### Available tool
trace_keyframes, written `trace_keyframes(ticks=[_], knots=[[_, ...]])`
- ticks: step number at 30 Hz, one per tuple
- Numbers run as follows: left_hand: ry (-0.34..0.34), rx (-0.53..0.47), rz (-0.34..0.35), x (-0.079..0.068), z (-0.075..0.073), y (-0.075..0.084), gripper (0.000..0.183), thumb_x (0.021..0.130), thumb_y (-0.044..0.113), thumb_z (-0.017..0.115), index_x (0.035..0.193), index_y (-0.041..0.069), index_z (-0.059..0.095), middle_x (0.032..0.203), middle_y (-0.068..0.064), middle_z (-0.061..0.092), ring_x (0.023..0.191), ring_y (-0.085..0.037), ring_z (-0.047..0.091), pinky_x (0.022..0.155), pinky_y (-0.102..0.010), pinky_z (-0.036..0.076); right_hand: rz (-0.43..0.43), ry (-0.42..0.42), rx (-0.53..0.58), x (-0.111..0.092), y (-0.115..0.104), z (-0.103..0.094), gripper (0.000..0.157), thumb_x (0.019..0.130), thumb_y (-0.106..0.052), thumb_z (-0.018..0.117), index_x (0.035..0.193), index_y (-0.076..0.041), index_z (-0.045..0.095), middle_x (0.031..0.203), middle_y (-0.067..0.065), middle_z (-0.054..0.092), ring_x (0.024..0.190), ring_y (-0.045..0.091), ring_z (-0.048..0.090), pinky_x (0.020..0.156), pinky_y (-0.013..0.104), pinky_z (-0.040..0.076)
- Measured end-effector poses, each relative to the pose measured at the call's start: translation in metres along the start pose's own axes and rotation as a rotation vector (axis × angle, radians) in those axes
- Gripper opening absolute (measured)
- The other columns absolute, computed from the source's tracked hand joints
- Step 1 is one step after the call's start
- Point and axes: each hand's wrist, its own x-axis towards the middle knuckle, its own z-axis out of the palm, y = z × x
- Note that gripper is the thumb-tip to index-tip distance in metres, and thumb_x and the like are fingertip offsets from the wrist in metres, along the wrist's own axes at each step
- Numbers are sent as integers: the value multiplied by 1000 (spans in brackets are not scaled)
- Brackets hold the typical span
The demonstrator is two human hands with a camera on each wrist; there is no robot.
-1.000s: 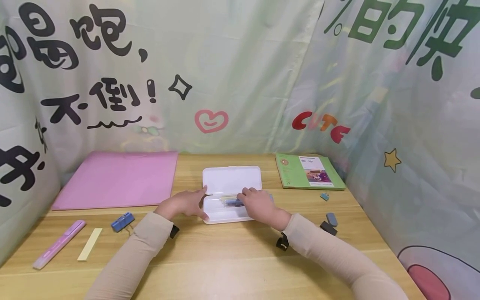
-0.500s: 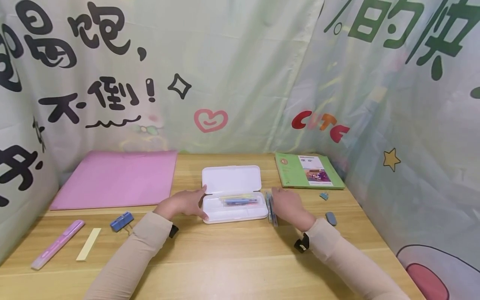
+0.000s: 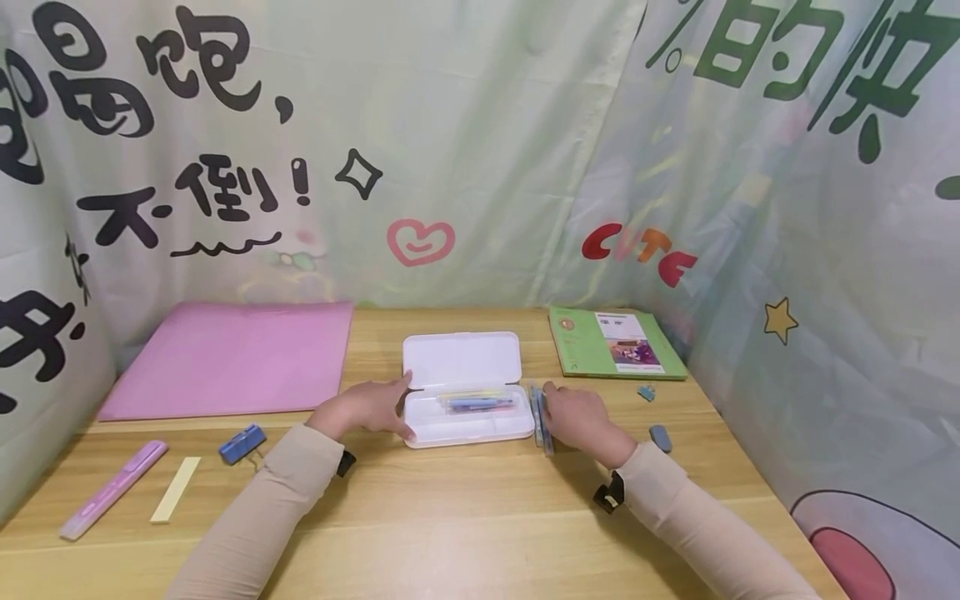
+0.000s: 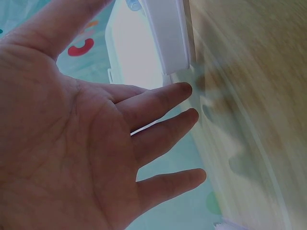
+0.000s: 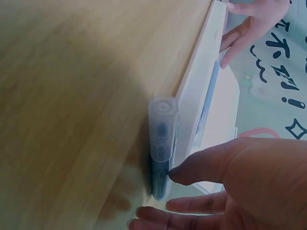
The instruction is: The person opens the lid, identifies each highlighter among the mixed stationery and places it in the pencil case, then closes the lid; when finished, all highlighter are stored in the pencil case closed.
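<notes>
An open white pencil case (image 3: 450, 433) lies mid-table, its lid (image 3: 461, 360) folded back. Several pens (image 3: 480, 404) rest inside. My left hand (image 3: 366, 408) braces the case's left end, thumb and index finger apart at its corners; in the left wrist view its other fingers (image 4: 163, 132) stretch out spread. Along the case's right end lie highlighters (image 3: 538, 421), pointing front to back. Beside them is my right hand (image 3: 581, 414). In the right wrist view a clear-capped highlighter (image 5: 160, 143) sits on the table, my thumb (image 5: 199, 167) at its side, fingers loosely extended.
A pink folder (image 3: 232, 358) lies back left, a green book (image 3: 618, 343) back right. At right are a small teal clip (image 3: 647, 392) and a grey-blue eraser (image 3: 661, 438). A pink pen-shaped case (image 3: 112, 492), a yellow strip (image 3: 176, 490) and a blue binder clip (image 3: 242, 444) lie left.
My right hand has moved right, from over the case to beside it, and highlighters now lie by the case's right end. My left hand stays at the left end.
</notes>
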Motion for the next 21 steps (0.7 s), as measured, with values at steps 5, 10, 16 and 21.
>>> trace_keyframes(ticks=[5,10,16,21], knots=[[0,2,-2,-1,-1,1,108,63,56,66,140,9,6,139,-12,25,120,-36,29,93,-47,27,-4,-12,0,0,-3,-3,28,82,-27,52,98,-4,53,55,-1,43,44,14,40,36,30,32],[1,-2,-2,-1,-1,2,108,63,56,66,140,9,7,138,-12,25,120,-37,29,93,-48,28,-3,-27,3,1,-5,-3,19,81,-24,51,90,-6,51,54,-1,42,44,16,41,36,31,32],[3,1,0,-1,0,1,108,62,57,66,140,8,8,138,-12,25,119,-37,30,92,-47,28,47,-25,6,5,-5,-3,21,79,-20,53,94,-6,50,63,3,48,47,17,43,37,31,34],[4,-3,0,-1,-1,1,108,62,56,66,140,9,8,139,-12,25,120,-37,29,92,-48,28,10,145,-11,12,-14,-12,15,78,-14,52,91,-6,53,70,4,51,48,16,43,34,31,31]])
